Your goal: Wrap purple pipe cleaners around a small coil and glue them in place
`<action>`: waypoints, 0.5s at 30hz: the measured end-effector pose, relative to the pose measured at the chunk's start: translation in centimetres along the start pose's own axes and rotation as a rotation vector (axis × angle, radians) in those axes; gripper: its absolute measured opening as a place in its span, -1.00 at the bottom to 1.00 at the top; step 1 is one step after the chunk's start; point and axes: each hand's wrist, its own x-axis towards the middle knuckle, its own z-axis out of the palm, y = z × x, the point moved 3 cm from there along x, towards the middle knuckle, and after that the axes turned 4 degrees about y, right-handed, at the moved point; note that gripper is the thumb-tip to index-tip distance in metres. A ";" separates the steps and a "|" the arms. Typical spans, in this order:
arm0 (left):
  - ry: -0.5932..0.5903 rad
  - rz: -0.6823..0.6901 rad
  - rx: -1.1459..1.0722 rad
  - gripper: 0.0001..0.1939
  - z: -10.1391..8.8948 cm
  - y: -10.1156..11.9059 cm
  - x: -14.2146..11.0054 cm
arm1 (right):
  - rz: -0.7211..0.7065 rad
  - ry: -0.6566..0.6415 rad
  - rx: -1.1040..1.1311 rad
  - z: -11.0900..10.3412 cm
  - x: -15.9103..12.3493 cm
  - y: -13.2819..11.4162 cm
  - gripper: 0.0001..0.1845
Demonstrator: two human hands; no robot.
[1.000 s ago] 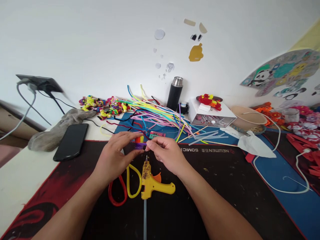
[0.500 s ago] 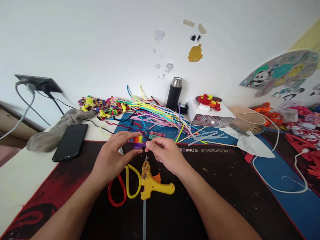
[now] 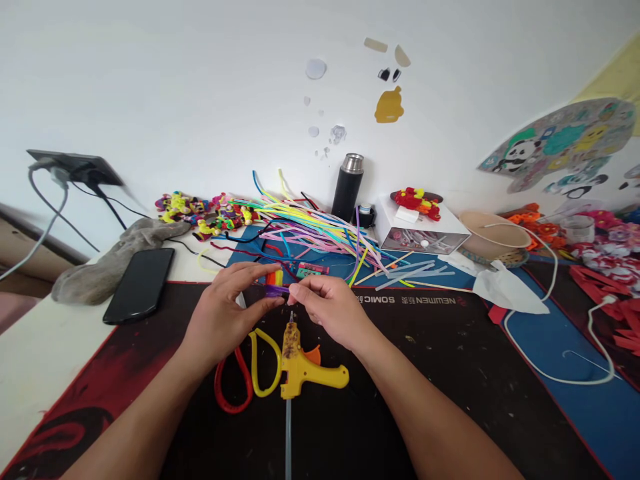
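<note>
Your left hand (image 3: 223, 308) grasps the small purple piece (image 3: 276, 291) between thumb and fingers; the fingers of your right hand (image 3: 327, 308) are pinched at its right end. The piece is held over the black mat (image 3: 440, 360), near the glue gun's nozzle, its long axis crosswise to you, left to right. An orange-and-yellow part (image 3: 276, 277) shows just above it; you cannot tell here whether they join. The yellow glue gun (image 3: 295, 367) points away from you, grip rightward.
</note>
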 end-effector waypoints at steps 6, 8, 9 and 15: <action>-0.002 -0.024 -0.060 -0.58 -0.1 0.3 0.0 | 0.007 0.005 0.006 0.0 0.0 -0.1 -0.56; -0.004 -0.032 -0.081 -0.57 -0.2 0.3 0.0 | 0.009 0.005 0.008 0.0 0.0 0.0 -0.56; -0.003 -0.037 -0.093 -0.57 -0.2 0.4 0.0 | 0.012 0.003 0.010 0.0 0.0 0.0 -0.55; -0.008 -0.090 -0.190 -0.57 -0.2 0.5 0.0 | 0.020 0.007 0.036 0.0 0.0 -0.1 -0.55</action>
